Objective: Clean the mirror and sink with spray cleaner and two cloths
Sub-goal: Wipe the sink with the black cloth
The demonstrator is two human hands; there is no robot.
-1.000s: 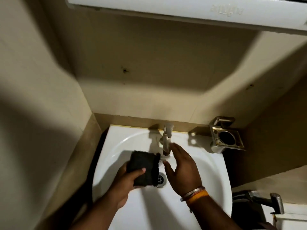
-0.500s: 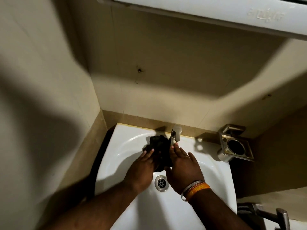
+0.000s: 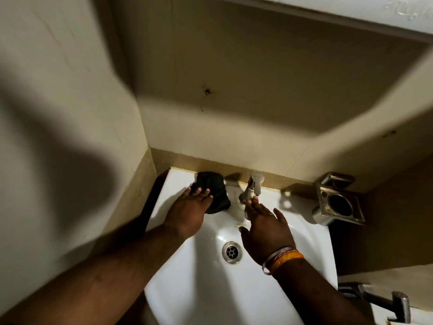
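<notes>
Head view. The white sink [image 3: 307, 242] is occupying the lower centre of the frame, with its drain [image 3: 232, 252] near the middle of the bowl. The left hand [image 3: 187, 211] is pressing a dark cloth [image 3: 214, 191] flat against the back left ledge of the sink, just left of the tap [image 3: 251, 190]. The fingers [image 3: 199, 193] are lying extended over the near edge of the cloth rather than curled around it; the hand is bearing on the cloth, not clasping it. The right hand [image 3: 264, 227] is hovering open over the bowl just below the tap, fingers spread, holding nothing; whether a fingertip is touching the spout cannot be told.

A metal holder [image 3: 337, 202] is sitting on the wall at centre right. A white edge [image 3: 328, 10] is crossing the top of the frame; whether it belongs to the mirror cannot be told.

Progress assessment: the sink stage appears to be under way, with wiping reaching the rear ledge. The bowl is looking glossy, but its cleanliness cannot be confirmed. No spray cleaner and no second cloth are appearing in frame, so the mirror's status cannot be judged.
</notes>
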